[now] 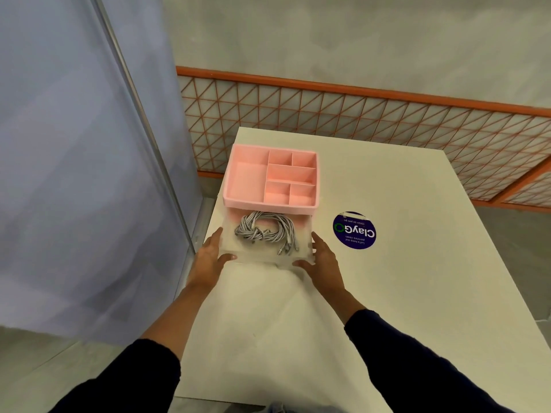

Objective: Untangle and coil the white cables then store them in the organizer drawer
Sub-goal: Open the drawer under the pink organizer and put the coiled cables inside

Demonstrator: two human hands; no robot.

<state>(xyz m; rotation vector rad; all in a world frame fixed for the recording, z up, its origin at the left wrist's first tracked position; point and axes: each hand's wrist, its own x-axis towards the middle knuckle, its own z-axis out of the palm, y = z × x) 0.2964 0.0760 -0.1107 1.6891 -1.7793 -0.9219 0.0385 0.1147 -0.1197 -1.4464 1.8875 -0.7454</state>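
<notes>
Cables lie in the drawer between left hand and right hand.

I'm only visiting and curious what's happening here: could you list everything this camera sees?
cable bundle: one, whitish grey, coiled inside the open drawer
drawer: one, clear, pulled out from under the organizer
organizer: one, pink, six empty top compartments, table's far left
round sticker: one, dark blue, on the table right of the drawer
table: one, white
lattice railing: one, orange, behind the table
partition: one, blue-grey, left
sleeves: two, dark
left hand: at the drawer's left front corner
right hand: at its right front corner
</notes>
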